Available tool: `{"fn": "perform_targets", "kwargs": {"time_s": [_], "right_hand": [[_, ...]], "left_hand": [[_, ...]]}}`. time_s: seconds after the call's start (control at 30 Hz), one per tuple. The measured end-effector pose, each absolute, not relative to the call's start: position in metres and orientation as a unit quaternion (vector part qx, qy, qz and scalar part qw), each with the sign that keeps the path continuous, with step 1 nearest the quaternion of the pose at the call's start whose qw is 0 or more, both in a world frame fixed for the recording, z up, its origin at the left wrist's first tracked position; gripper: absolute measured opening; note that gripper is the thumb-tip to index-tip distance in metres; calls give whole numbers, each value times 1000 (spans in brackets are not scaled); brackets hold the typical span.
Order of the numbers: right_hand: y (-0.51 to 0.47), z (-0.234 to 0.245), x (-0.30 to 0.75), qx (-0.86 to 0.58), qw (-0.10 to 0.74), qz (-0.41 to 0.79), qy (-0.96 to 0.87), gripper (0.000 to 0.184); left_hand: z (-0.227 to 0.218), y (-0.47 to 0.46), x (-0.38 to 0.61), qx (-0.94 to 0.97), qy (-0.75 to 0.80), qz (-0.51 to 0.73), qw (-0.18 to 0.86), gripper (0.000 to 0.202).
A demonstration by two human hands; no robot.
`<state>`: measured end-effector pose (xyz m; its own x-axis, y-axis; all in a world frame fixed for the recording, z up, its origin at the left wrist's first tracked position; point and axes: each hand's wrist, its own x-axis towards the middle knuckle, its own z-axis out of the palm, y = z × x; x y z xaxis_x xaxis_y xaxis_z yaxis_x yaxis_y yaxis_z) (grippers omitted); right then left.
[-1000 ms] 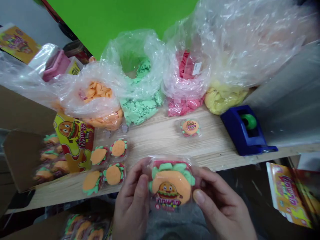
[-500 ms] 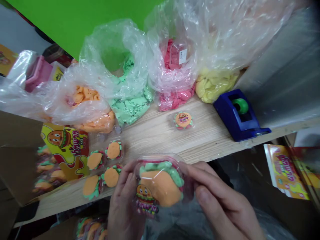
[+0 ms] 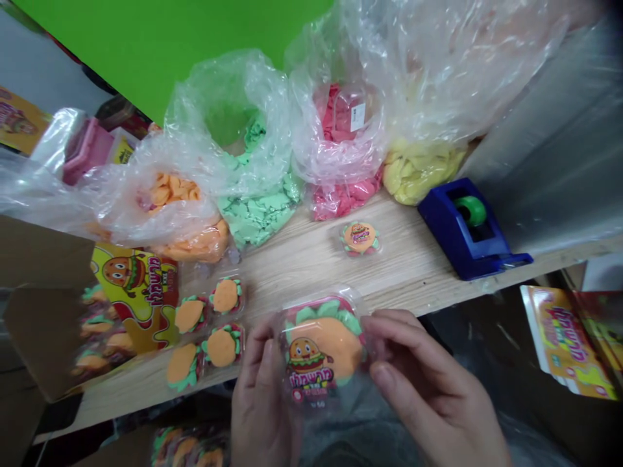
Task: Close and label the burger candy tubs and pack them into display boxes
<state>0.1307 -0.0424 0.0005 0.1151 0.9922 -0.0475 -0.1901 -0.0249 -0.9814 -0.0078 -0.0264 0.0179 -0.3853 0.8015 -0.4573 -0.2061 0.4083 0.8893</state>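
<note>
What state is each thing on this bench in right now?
Held burger pack, wrapped in clear plastic, label up, gripped by left hand and right hand.
Lone burger pack, lying flat on the table, untouched.
Display box, open, packs inside.
Four burger packs, lying flat beside it.
Orange bag, open on top.
Green bag, open on top.
Tape dispenser, upright, green roll loaded.
</note>
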Motion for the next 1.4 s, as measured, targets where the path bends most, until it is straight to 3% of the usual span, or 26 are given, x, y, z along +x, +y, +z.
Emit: {"fn": "perform_targets", "kwargs": {"time_s": [0.23,0.43,0.73,1.0,1.2,1.4], "right_hand": [[-38,-3,126,-480,587,576,-305,18],[-36,-4,129,-494,546,619,-273,13],[-38,-1,125,-501,584,614,-175,6],[-36,-7,131,-457,538,705,-72,30],[-38,-7,128,-425,544,715,-110,20],[-42,-13,125,-417,542,703,-194,10]], "left_hand": [[9,-27,-35,396,630,429,511,34],[0,-30,-22,305,597,534,515,21],[9,-29,-11,205,617,565,508,29],[16,-32,-8,280,560,590,510,23],[14,-36,-3,407,524,629,406,16],[15,-32,-9,303,564,599,481,26]]}}
